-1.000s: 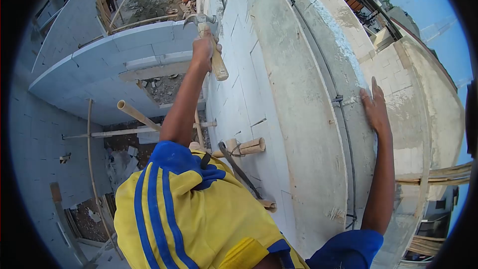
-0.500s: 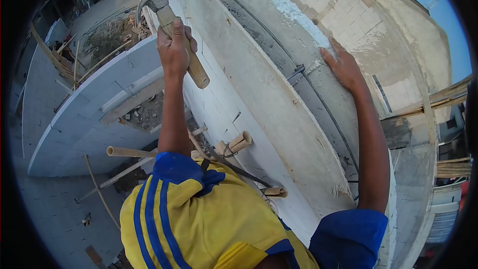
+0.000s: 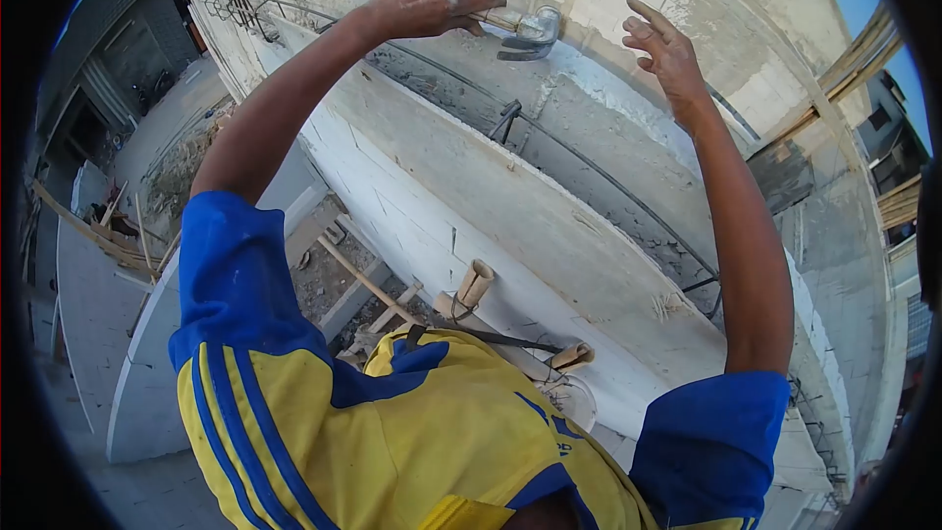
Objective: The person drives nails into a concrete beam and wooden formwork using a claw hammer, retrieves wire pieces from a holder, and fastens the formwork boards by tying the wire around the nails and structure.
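My left hand [image 3: 427, 6] is at the top of the view, over the formwork trough. Its fingers reach across the wooden handle of a claw hammer [image 3: 535, 34], whose metal head points right. The palm and part of the handle are hidden under the hand. To the right, my right hand [image 3: 667, 59] is raised with its fingers apart and nothing in them. Below both hands runs a long board [image 3: 471, 157] forming the near side of the trough. A steel rebar [image 3: 608, 177] with a tied stirrup lies along the trough.
Bamboo pole ends [image 3: 475, 283] stick out below the board, close to my body. A white block wall [image 3: 392, 196] drops away beneath it. Rebar ends [image 3: 240, 5] poke up at the far left. Rubble [image 3: 186, 157] lies on the ground far below.
My left hand has swung the hammer right, from upright at the left to lying across over the trough. My right hand has lifted off the trough's far side. The view has turned.
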`<action>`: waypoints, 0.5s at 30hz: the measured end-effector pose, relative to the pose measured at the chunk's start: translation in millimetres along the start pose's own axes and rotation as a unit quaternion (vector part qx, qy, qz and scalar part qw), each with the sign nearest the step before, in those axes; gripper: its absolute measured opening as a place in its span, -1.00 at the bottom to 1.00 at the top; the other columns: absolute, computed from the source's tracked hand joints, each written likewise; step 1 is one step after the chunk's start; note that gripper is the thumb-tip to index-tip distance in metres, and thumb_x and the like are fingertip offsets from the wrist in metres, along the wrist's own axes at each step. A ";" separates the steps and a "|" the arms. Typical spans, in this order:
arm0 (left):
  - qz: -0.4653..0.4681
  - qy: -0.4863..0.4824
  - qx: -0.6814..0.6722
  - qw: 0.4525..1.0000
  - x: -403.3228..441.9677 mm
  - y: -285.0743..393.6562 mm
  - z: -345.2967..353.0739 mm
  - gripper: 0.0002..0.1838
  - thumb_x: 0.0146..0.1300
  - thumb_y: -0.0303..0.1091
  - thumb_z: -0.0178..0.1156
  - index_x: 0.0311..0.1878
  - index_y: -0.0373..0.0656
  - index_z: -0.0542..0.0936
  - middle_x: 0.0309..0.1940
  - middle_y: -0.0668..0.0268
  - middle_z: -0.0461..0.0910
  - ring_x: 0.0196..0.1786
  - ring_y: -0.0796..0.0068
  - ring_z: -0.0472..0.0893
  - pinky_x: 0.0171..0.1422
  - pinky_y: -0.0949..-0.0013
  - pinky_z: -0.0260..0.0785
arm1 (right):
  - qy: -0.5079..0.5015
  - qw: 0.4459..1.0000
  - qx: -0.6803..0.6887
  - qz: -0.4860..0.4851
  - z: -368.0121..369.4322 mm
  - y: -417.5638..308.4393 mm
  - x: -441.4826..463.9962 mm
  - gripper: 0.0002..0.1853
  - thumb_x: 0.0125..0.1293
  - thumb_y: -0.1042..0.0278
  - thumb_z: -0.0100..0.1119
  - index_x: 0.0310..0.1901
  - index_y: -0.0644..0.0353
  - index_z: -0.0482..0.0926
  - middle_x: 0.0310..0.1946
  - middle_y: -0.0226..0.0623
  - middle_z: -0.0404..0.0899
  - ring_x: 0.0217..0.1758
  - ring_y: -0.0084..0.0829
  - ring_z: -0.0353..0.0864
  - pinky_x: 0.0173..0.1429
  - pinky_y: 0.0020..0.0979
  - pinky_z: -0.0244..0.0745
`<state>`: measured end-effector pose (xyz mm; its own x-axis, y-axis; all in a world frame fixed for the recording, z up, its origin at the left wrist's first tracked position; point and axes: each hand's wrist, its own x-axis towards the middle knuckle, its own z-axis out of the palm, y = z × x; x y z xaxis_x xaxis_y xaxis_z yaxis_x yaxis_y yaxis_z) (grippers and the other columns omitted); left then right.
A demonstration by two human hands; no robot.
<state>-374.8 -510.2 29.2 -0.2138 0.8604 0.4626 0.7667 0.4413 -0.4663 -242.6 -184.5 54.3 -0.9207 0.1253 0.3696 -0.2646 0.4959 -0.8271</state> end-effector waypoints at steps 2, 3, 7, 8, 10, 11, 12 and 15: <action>0.030 0.006 -0.034 0.999 15.7 13.5 18.9 -0.43 0.22 -0.01 0.19 0.29 0.10 0.42 -0.03 0.31 0.62 -0.05 0.24 0.65 0.04 0.17 0.49 | -0.127 0.984 -0.107 -0.060 -8.7 -13.4 -18.2 -0.23 0.25 -0.20 0.23 0.41 0.00 0.32 0.21 -0.08 0.48 0.27 -0.23 0.46 0.30 -0.19 0.36; 0.044 0.018 -0.046 0.998 21.8 16.8 30.2 -0.41 0.20 0.03 0.19 0.30 0.11 0.41 -0.01 0.31 0.63 -0.02 0.24 0.65 0.06 0.18 0.51 | -0.120 0.985 -0.109 -0.054 -7.7 -10.0 -21.8 -0.23 0.25 -0.20 0.23 0.41 0.00 0.32 0.21 -0.08 0.48 0.27 -0.23 0.46 0.30 -0.19 0.36; 0.047 0.005 -0.152 0.987 36.6 15.7 28.3 -0.28 0.04 0.18 0.24 0.27 0.09 0.49 -0.02 0.27 0.63 0.05 0.17 0.62 0.17 0.12 0.45 | -0.194 0.952 -0.214 -0.104 14.8 12.1 -39.1 -0.07 0.11 -0.36 0.27 0.46 -0.11 0.23 0.39 -0.07 0.27 0.46 -0.10 0.24 0.49 -0.11 0.16; 0.025 -0.042 -0.199 0.979 40.3 11.9 25.6 -0.26 -0.02 0.20 0.26 0.24 0.07 0.53 -0.03 0.26 0.63 0.05 0.16 0.61 0.18 0.11 0.43 | -0.208 0.933 -0.266 -0.121 20.0 15.8 -39.4 -0.02 0.08 -0.40 0.28 0.47 -0.13 0.20 0.43 -0.07 0.22 0.49 -0.07 0.19 0.53 -0.10 0.11; 0.016 -0.069 -0.244 0.967 47.9 8.3 34.2 -0.25 -0.08 0.22 0.31 0.19 0.04 0.58 -0.04 0.25 0.63 0.06 0.16 0.60 0.17 0.12 0.43 | -0.200 0.926 -0.298 -0.121 26.1 25.4 -34.5 0.04 0.04 -0.45 0.26 0.49 -0.10 0.15 0.47 -0.05 0.15 0.52 -0.06 0.12 0.53 -0.11 0.10; 0.025 -0.035 -0.258 0.965 50.0 5.9 45.4 -0.24 -0.10 0.22 0.30 0.19 0.02 0.58 -0.09 0.22 0.61 0.01 0.12 0.59 0.12 0.09 0.42 | -0.185 0.933 -0.287 -0.116 27.6 25.4 -33.9 0.04 0.05 -0.46 0.25 0.49 -0.07 0.15 0.46 -0.05 0.15 0.52 -0.07 0.13 0.53 -0.13 0.10; 0.034 0.000 -0.272 0.962 50.8 2.3 56.5 -0.22 -0.12 0.22 0.29 0.19 0.00 0.58 -0.14 0.19 0.59 -0.05 0.09 0.59 0.08 0.06 0.40 | -0.172 0.939 -0.277 -0.110 28.4 25.4 -33.2 0.04 0.06 -0.46 0.24 0.48 -0.04 0.16 0.46 -0.05 0.16 0.52 -0.08 0.14 0.53 -0.14 0.10; 0.003 -0.064 -0.239 0.969 52.5 7.2 46.6 -0.36 -0.03 0.15 0.37 0.11 0.03 0.65 0.02 0.28 0.62 0.09 0.20 0.59 0.17 0.16 0.41 | -0.179 0.948 -0.246 -0.092 27.6 26.6 -31.0 -0.01 0.08 -0.44 0.23 0.47 -0.09 0.19 0.47 -0.03 0.13 0.56 -0.02 0.02 0.58 -0.06 -0.04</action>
<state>-408.8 -450.0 15.0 -0.2572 0.9008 0.3499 0.9548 0.2927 -0.0517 -229.0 -198.8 9.1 -0.9336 -0.2577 0.2489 -0.3452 0.8331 -0.4321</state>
